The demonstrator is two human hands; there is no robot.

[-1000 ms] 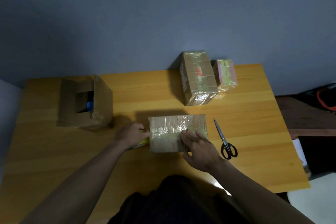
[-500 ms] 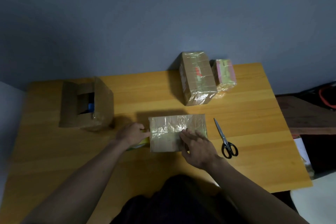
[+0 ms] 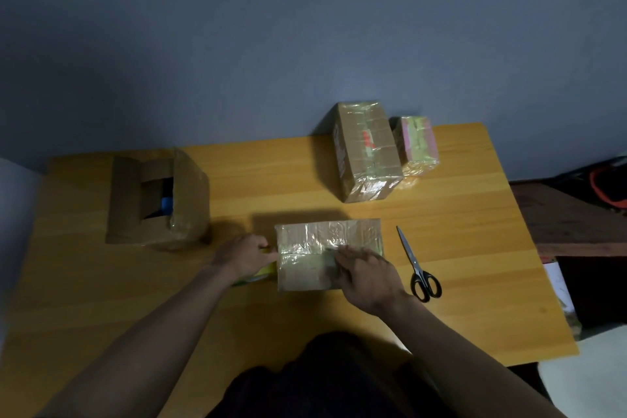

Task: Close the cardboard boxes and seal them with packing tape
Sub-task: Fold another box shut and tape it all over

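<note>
Glossy crinkled tape (image 3: 325,236) over rectangular cardboard box (image 3: 305,276); right hand (image 3: 368,273) pressing flat.

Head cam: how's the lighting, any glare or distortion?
Head view: dim overall, upper wall in shadow; soft glare on the taped box under the right hand; wide-angle bend in the table edges; left hand dark and low in detail; scissors fairly sharp.
</note>
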